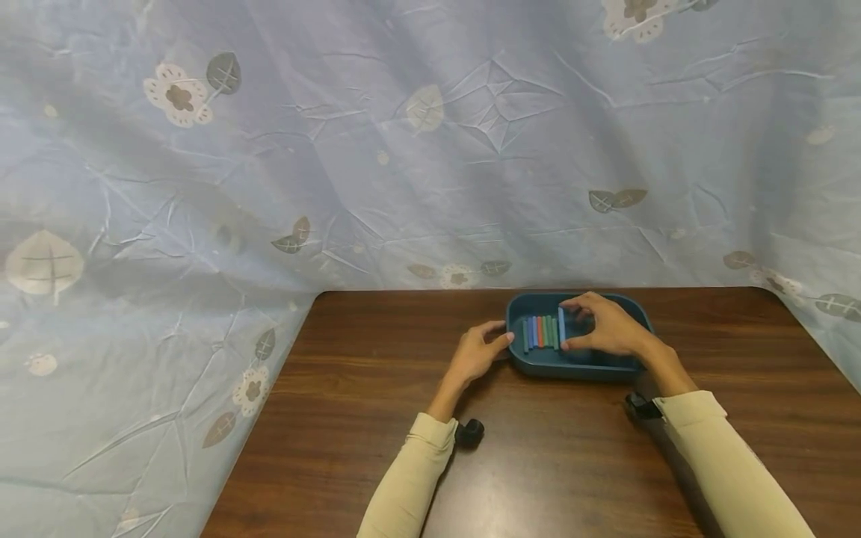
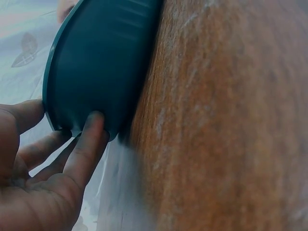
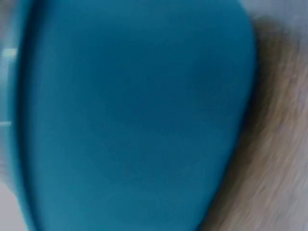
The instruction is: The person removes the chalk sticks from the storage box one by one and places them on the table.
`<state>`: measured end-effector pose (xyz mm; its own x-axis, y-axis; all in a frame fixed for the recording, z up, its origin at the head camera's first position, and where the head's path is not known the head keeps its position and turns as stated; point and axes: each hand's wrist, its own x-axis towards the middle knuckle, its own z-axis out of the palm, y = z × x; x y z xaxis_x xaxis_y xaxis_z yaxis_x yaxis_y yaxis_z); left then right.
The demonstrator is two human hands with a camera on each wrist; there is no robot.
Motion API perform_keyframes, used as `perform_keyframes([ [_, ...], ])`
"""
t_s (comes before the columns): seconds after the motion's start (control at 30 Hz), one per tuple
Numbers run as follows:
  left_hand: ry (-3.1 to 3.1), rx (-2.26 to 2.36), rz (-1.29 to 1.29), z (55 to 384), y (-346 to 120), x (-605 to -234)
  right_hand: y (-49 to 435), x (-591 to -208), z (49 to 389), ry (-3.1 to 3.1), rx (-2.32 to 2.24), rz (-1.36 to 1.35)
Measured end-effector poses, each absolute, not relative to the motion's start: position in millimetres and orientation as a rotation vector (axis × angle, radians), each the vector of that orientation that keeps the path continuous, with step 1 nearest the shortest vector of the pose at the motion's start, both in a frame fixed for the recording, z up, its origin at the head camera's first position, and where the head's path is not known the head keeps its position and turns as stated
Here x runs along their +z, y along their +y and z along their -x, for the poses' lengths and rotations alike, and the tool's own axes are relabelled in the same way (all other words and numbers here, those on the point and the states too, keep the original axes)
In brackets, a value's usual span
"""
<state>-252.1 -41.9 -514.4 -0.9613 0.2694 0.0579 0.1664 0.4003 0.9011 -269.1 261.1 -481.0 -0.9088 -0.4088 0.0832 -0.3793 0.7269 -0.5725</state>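
A dark blue tray (image 1: 561, 370) with rounded corners sits near the table's far edge. At its left end my left hand (image 1: 474, 351) holds it, fingertips against the outer wall; the left wrist view shows those fingers (image 2: 84, 149) spread over the tray's end. Inside, several thin coloured sticks (image 1: 540, 332) in green, blue and red lie side by side in a row. My right hand (image 1: 605, 326) reaches into the tray and pinches a light blue stick (image 1: 562, 327) lengthwise between thumb and fingers, at the row's right end. The right wrist view holds only the tray's wall (image 3: 134, 115), blurred.
The brown wooden table (image 1: 538, 456) extends around the tray. A floral cloth (image 1: 403, 187) hangs just behind the table and down its left side. A black wrist camera (image 1: 469, 433) sits by the left sleeve, another (image 1: 642, 406) by the right.
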Motion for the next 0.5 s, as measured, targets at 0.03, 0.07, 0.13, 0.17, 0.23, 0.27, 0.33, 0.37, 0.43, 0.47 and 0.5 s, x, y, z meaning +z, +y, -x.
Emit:
perform_keyframes([
  [0.03,2.546,1.625,-0.399,252,-42,-514,260,-478,266,2.872,-0.953,0.666],
  [0.07,2.546,1.626,-0.396,252,-42,-514,258,-474,263,2.869,-0.970,0.673],
  [0.13,2.553,1.620,-0.390,252,-41,-513,254,-468,256,2.858,-1.009,0.690],
  [0.17,2.558,1.615,-0.390,252,-41,-513,252,-465,252,2.850,-1.031,0.699],
  [0.23,2.568,1.606,-0.386,252,-41,-513,248,-460,245,2.835,-1.071,0.721],
  [0.27,2.572,1.602,-0.384,252,-41,-513,246,-458,242,2.829,-1.086,0.739],
  [0.33,2.573,1.599,-0.383,252,-41,-513,243,-454,236,2.818,-1.111,0.769],
  [0.37,2.572,1.600,-0.381,252,-41,-513,241,-453,233,2.818,-1.116,0.780],
  [0.43,2.572,1.598,-0.386,251,-41,-512,238,-451,227,2.818,-1.128,0.807],
  [0.47,2.572,1.599,-0.389,251,-41,-512,235,-451,225,2.826,-1.123,0.815],
  [0.5,2.574,1.600,-0.393,250,-41,-512,233,-450,222,2.829,-1.127,0.822],
])
